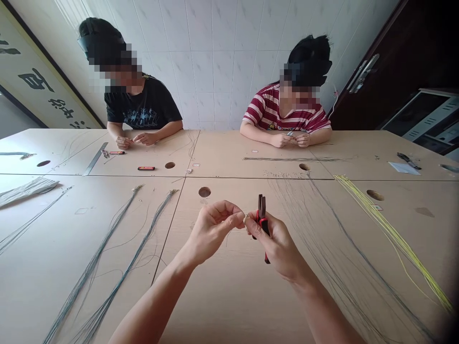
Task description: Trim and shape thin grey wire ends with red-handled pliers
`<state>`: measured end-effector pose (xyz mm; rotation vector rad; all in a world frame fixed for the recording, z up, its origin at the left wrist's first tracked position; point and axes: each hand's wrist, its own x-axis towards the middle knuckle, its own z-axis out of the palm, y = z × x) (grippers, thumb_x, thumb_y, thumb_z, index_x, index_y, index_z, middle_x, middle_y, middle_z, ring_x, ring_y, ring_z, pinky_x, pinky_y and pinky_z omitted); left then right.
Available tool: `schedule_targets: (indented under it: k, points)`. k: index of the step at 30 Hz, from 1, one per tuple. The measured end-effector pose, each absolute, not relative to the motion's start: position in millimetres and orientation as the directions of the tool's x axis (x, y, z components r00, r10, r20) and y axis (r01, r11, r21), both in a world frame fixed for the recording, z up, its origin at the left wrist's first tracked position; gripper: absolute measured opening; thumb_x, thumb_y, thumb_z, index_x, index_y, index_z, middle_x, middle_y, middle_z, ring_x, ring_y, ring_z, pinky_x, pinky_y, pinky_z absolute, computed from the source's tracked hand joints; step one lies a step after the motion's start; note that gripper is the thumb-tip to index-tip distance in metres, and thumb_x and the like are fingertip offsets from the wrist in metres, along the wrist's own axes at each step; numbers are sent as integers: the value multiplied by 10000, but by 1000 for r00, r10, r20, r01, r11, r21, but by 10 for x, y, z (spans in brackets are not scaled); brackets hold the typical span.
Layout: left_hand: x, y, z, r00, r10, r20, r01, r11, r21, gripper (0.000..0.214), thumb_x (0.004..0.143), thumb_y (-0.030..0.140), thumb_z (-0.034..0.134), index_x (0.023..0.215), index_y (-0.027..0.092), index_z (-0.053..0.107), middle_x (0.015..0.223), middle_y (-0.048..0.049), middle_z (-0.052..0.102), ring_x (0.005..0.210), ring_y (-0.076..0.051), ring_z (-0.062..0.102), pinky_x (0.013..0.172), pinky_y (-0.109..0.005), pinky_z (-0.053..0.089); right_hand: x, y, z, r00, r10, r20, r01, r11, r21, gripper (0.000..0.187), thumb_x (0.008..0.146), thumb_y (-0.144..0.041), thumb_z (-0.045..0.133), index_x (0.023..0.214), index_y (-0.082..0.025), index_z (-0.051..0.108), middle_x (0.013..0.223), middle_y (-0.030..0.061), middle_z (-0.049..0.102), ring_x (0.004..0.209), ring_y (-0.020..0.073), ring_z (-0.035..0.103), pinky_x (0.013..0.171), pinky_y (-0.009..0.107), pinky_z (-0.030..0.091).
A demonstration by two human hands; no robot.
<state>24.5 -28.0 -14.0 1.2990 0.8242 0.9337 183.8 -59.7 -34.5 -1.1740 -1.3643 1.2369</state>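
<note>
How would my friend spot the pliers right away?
Find the big tan table, then the person's right hand above its near half. That hand holds the pliers, dark jaws pointing away. Red and black handles set them apart from the yellow strands farther right.

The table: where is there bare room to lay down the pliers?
The table is bare between the left forearm and the right forearm. Another free patch lies right of the yellow strands, nearer than the round hole. It is crowded outside both forearms: two blue-grey bundles at left, fine loose strands at right.
</note>
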Motion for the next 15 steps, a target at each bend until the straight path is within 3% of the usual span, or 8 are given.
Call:
schedule_targets:
  k: [5, 9, 15]
  points:
    - [227, -257, -175, 364, 931, -6, -25, 16, 1000, 202, 873, 352, 644, 800, 164, 633, 727, -2, 639, 727, -106, 553, 678, -237, 405, 1849, -606, -304, -31, 999, 33, 131, 36, -991, 264, 899, -469, 551, 845, -213, 586, 711, -23, 462, 619, 114, 372, 594, 269, 348]
    - [214, -251, -174, 352, 935, -42, 17, 39, 999, 212, 869, 369, 643, 797, 170, 632, 724, -2, 643, 697, -105, 520, 635, -239, 372, 1871, -612, -252, 59, 994, 94, 200, 80, -977, 257, 879, -460, 564, 914, -210, 618, 726, -7, 513, 655, 134, 447, 617, 279, 382]
    - [230, -272, -156, 381, 923, -58, -2, 64, 998, 191, 862, 359, 653, 803, 178, 634, 721, 0, 648, 731, -114, 559, 667, -240, 390, 1877, -606, -267, 8, 993, 117, 225, 112, -968, 260, 917, -428, 524, 787, -206, 557, 631, -44, 392, 575, 107, 334, 549, 263, 301]
